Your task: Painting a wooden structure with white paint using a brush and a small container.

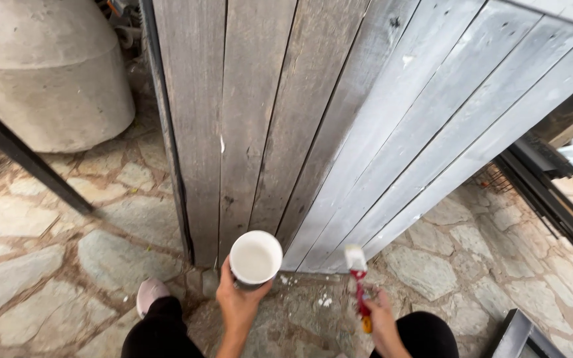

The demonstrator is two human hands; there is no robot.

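My left hand grips a round cup holding white paint, raised close to the foot of a wooden plank door. My right hand holds a paintbrush with a red handle and white-coated bristles, its tip near the bottom edge of the planks. The right-hand planks carry a thin whitish coat; the left-hand ones are bare grey wood. My knees in black trousers and one pale shoe show at the bottom.
Irregular stone paving with white paint drips lies underfoot. A large concrete cylinder stands at the upper left beside a dark diagonal metal bar. Black metal bars lean at the right, and a dark frame lies at the lower right.
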